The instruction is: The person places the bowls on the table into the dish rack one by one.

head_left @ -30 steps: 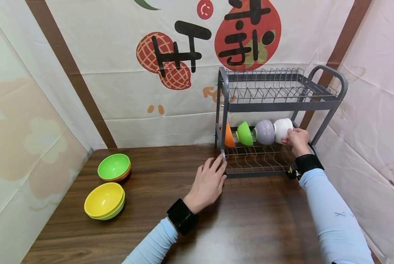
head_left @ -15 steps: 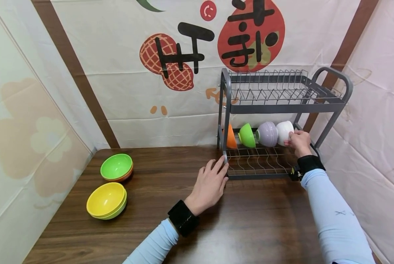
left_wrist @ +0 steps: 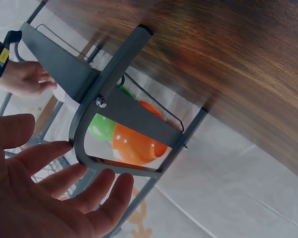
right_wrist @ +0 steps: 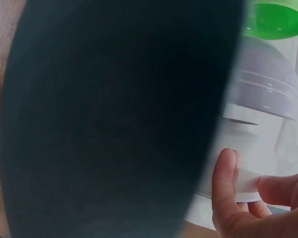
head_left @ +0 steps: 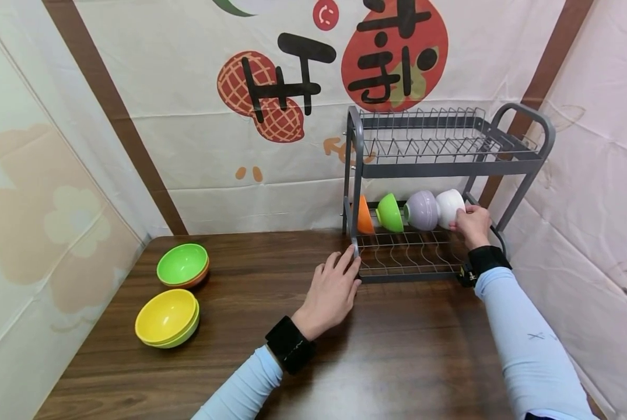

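A white bowl [head_left: 450, 208] stands on its side at the right end of the dish rack's lower tier. My right hand [head_left: 472, 224] pinches its rim between thumb and fingers; the right wrist view shows this grip on the white bowl [right_wrist: 246, 181]. To its left are a lavender bowl [head_left: 421, 210], a green bowl [head_left: 389, 213] and an orange bowl [head_left: 364, 214], all on edge. With fingers spread, my left hand [head_left: 329, 291] touches the left side of the dark grey dish rack [head_left: 449, 169]. A dark rack bar blocks much of the right wrist view.
At the table's left lie two small stacks: a green bowl [head_left: 183, 263] in an orange one, and a yellow bowl [head_left: 166, 317] in a light green one. The rack's upper wire tier [head_left: 423, 143] overhangs the lower one. Fabric walls [head_left: 213, 198] enclose the wooden table [head_left: 240, 280].
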The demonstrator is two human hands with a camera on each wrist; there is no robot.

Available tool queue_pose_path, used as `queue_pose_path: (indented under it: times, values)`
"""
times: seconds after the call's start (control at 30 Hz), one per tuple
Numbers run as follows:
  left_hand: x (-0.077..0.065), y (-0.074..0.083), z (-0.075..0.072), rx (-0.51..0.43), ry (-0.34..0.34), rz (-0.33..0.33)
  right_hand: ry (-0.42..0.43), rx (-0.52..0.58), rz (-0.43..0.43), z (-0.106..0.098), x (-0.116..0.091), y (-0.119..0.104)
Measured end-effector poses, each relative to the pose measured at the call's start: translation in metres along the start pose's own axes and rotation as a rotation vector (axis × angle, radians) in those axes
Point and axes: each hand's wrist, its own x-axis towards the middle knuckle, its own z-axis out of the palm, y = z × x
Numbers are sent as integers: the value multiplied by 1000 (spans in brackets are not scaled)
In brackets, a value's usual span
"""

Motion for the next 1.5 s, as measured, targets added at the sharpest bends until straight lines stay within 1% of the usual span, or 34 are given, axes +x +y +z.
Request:
queue_pose_path:
  times: [0.17, 0.27, 0.33, 0.43, 0.5, 0.6, 0.67, 0.73, 0.8, 0.9, 0.97, 1.03, 1.13, 1.23, 1.4, 1.5]
  values:
    - [0, -1, -1, -9, -7, -3, 41, -61, -22, 3, 1, 1]
    - [0, -1, -3, -2, -31, -6, 66, -106, -16, 5, 1, 2]
    - [-1, -1, -4, -11, -44, -6, 81, -160, -18, 7, -1, 2]
    - [-3, -2, -7, -46, -41, -13, 108, -231, -65, 8, -10, -1]
    - [-6, -3, -9, -79, -5, -20, 132, -259, -134, 10, -21, -4]
    - [-15, -7, -12, -137, 73, -42, 182, -257, -268, 13, -47, -10]
    - [-23, -10, -15, -178, 125, -57, 205, -252, -371, 18, -72, -14]
    - [-30, -13, -17, -221, 160, -76, 205, -235, -476, 23, -100, -19]
    - [-36, -16, -20, -247, 188, -86, 185, -212, -588, 31, -129, -21]
    - [-42, -18, -22, -268, 214, -94, 134, -166, -731, 45, -168, -20]
    - [-45, -19, -23, -270, 231, -89, 100, -151, -814, 55, -189, -15]
    - [-46, -20, -23, -277, 242, -84, 66, -145, -871, 65, -205, -9]
    - [-48, -23, -23, -279, 262, -80, 10, -161, -914, 77, -221, 0]
    - [-49, -24, -24, -284, 282, -82, -35, -177, -916, 85, -227, 4]
    - [-51, -26, -24, -289, 286, -78, -56, -185, -907, 92, -231, 7]
    - [-51, -30, -27, -278, 296, -76, -62, -176, -911, 96, -233, 5]
